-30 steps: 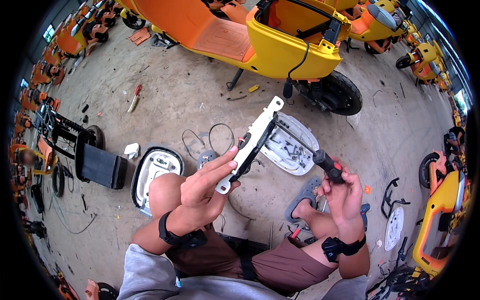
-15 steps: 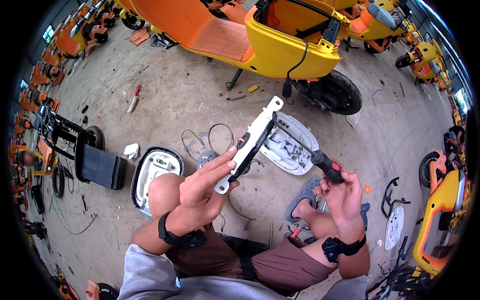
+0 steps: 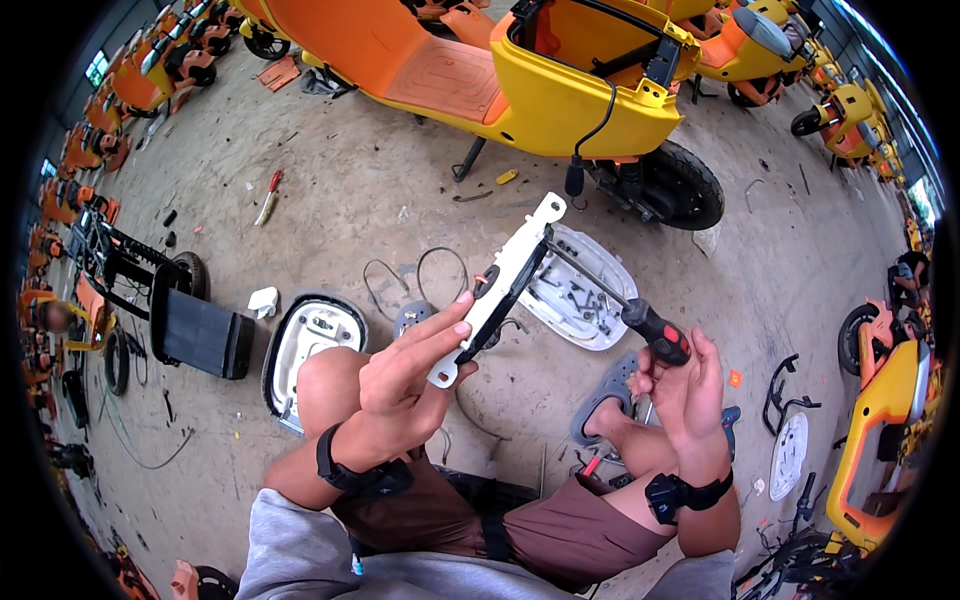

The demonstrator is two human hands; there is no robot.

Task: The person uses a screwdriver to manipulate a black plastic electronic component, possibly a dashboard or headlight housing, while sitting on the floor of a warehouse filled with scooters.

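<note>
My left hand grips a long, narrow white part with a black side and a holed tab at each end. I hold it slanted above my knees, fingers along its lower half. My right hand has its fingers at the butt of a screwdriver with a black and red handle. The shaft runs up and left to the black side of the white part; the tip's exact seat is hidden. Below the shaft lies a white shell tray with several screws and small dark pieces in it.
Ahead stands a yellow and orange scooter on its stand. A second white shell lies by my left knee, near a black box. Loose cables, a curved black bracket and a red-handled tool lie on the floor.
My right hand's fingers have shifted and straightened a little at the handle, and the handle has turned slightly. The left hand and the white part stay in place.
</note>
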